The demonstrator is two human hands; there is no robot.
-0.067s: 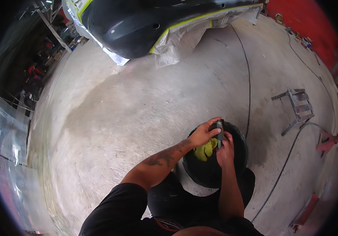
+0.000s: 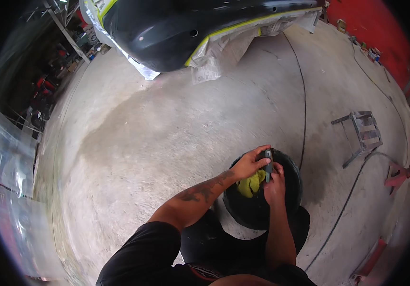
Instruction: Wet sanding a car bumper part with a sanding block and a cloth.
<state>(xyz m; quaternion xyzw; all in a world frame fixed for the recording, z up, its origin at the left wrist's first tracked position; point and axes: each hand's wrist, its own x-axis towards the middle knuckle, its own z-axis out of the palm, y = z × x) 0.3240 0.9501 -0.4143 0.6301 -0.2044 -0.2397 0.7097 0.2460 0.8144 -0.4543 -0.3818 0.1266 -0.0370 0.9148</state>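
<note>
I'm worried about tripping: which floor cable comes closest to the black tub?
The cable from near the papered panel to the tub's rim; the others, by the stool and red wall, lie farther right.

A black T-shirt [image 2: 174,275] has a plain, loose left sleeve [image 2: 143,245] ending near the elbow. The trousers [image 2: 229,250] are black, with a few pale specks. Near the waist, a pale and reddish pattern [image 2: 205,272] is too small to make out. 1 dark, irregular tattoo [image 2: 204,191] marks the left forearm [image 2: 210,197]; the left hand [image 2: 249,165] and right hand [image 2: 275,187] are bare.
</note>
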